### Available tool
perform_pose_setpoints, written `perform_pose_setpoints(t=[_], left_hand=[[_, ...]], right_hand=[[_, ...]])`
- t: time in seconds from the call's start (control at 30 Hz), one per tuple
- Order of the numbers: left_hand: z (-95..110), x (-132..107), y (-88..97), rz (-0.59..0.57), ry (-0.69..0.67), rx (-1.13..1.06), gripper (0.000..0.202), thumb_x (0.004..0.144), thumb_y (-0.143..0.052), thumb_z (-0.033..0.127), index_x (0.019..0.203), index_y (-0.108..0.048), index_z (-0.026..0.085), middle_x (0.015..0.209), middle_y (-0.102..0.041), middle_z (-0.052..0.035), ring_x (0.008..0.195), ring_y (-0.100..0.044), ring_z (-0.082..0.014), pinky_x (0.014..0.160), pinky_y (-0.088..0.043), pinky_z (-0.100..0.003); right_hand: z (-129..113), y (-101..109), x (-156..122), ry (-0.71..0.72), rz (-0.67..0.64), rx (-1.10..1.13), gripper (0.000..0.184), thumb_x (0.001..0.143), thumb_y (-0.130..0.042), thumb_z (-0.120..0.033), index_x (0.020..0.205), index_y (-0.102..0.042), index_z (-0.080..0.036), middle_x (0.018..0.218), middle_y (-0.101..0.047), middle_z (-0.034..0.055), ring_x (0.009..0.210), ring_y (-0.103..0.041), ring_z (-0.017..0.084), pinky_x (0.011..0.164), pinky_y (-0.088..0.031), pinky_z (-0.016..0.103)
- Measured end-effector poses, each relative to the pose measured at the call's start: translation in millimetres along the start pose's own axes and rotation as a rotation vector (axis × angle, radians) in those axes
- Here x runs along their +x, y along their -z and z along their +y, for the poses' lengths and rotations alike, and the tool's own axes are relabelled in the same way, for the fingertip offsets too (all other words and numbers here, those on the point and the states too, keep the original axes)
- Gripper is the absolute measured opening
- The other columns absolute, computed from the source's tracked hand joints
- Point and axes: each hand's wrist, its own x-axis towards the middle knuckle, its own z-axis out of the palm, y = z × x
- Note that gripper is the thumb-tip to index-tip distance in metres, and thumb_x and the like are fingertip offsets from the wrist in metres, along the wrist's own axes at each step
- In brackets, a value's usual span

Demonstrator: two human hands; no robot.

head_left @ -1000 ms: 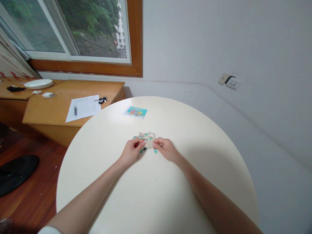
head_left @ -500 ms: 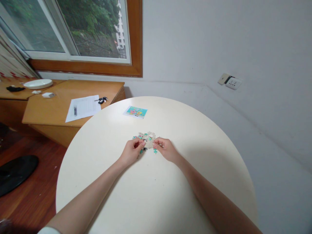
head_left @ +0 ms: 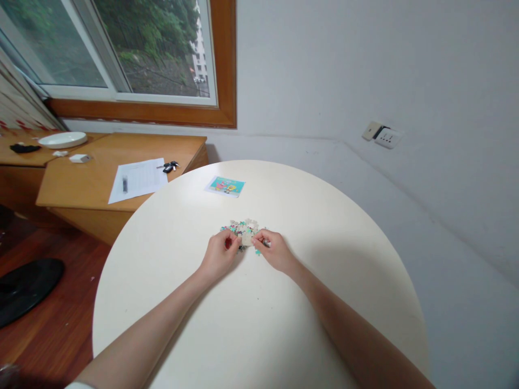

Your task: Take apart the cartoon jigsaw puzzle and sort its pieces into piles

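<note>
A small heap of jigsaw pieces, beige and teal, lies near the middle of the round cream table. My left hand and my right hand meet just in front of the heap, both pinched on a beige joined piece held between their fingertips. A single teal piece lies on the table under my right thumb. A colourful picture card rests further back on the table.
To the left stands a wooden desk with a sheet of paper, keys, a white plate and a small white box. A black round base sits on the wood floor. A wall socket is at right.
My two hands have drawn slightly closer together over the beige piece, the right one shifting a little left. The heap and the card have stayed put.
</note>
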Motion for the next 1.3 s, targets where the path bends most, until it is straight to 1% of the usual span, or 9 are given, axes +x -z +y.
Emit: perform_pose_setpoints(t=[0.17,0.37,0.57,0.73,0.97,1.13,1.3], left_hand=[[-0.4,1.5,-0.6,-0.020,0.027,-0.057,0.027,0.077,-0.045,0.036,0.058,-0.043,0.017,0.052,-0.041,0.0035,0.051,-0.037,-0.0095,0.051,-0.029,-0.022],[1.8,1.3,0.3,-0.043,0.039,-0.110,0.029,0.075,-0.047,0.039,0.058,-0.045,0.017,0.052,-0.042,0.0030,0.051,-0.038,-0.0098,0.051,-0.030,-0.022],[4.0,0.9,0.9,-0.029,0.039,-0.099,0.027,0.075,-0.048,0.038,0.058,-0.046,0.016,0.052,-0.044,0.0027,0.051,-0.039,-0.0099,0.051,-0.030,-0.022],[6.8,1.0,2.6,-0.038,0.080,-0.170,0.027,0.073,-0.049,0.038,0.057,-0.046,0.017,0.051,-0.041,0.0035,0.050,-0.037,-0.0095,0.049,-0.029,-0.022],[7.6,0.6,3.2,-0.084,0.093,-0.242,0.026,0.073,-0.053,0.039,0.060,-0.047,0.016,0.051,-0.040,0.0046,0.048,-0.034,-0.0087,0.048,-0.027,-0.021],[8.5,0.3,2.4,-0.095,0.067,-0.268,0.028,0.074,-0.052,0.039,0.060,-0.046,0.016,0.052,-0.038,0.0048,0.050,-0.034,-0.0087,0.049,-0.026,-0.021],[8.5,0.1,1.9,-0.113,0.058,-0.262,0.029,0.073,-0.052,0.040,0.058,-0.044,0.017,0.051,-0.037,0.0047,0.050,-0.033,-0.0086,0.049,-0.026,-0.022]], right_hand=[[0.4,3.8,0.0,0.032,-0.051,0.014,0.015,0.075,-0.048,-0.028,0.066,-0.052,-0.017,0.058,-0.049,-0.0023,0.055,-0.045,0.010,0.053,-0.036,0.021],[3.3,6.5,1.2,0.042,-0.104,0.068,0.017,0.077,-0.048,-0.031,0.069,-0.051,-0.017,0.061,-0.049,-0.0016,0.057,-0.046,0.011,0.054,-0.036,0.022],[-0.9,5.2,-0.1,0.061,-0.058,0.027,0.014,0.076,-0.048,-0.028,0.068,-0.052,-0.017,0.060,-0.049,-0.0022,0.055,-0.044,0.010,0.053,-0.035,0.022],[-3.9,4.0,-1.3,0.093,-0.004,-0.017,0.015,0.075,-0.049,-0.028,0.067,-0.054,-0.017,0.060,-0.051,-0.0014,0.058,-0.046,0.011,0.055,-0.036,0.022],[-4.2,3.8,-0.6,0.040,-0.026,0.025,0.017,0.074,-0.049,-0.030,0.067,-0.055,-0.016,0.060,-0.051,-0.0012,0.056,-0.045,0.011,0.052,-0.035,0.022],[-3.3,4.1,-0.5,0.037,-0.026,0.056,0.017,0.074,-0.051,-0.031,0.067,-0.056,-0.016,0.059,-0.051,-0.0017,0.055,-0.045,0.010,0.052,-0.034,0.021],[-3.3,4.8,-0.5,0.052,-0.013,0.038,0.017,0.074,-0.053,-0.030,0.069,-0.060,-0.016,0.061,-0.056,-0.0006,0.057,-0.048,0.011,0.054,-0.036,0.022]])
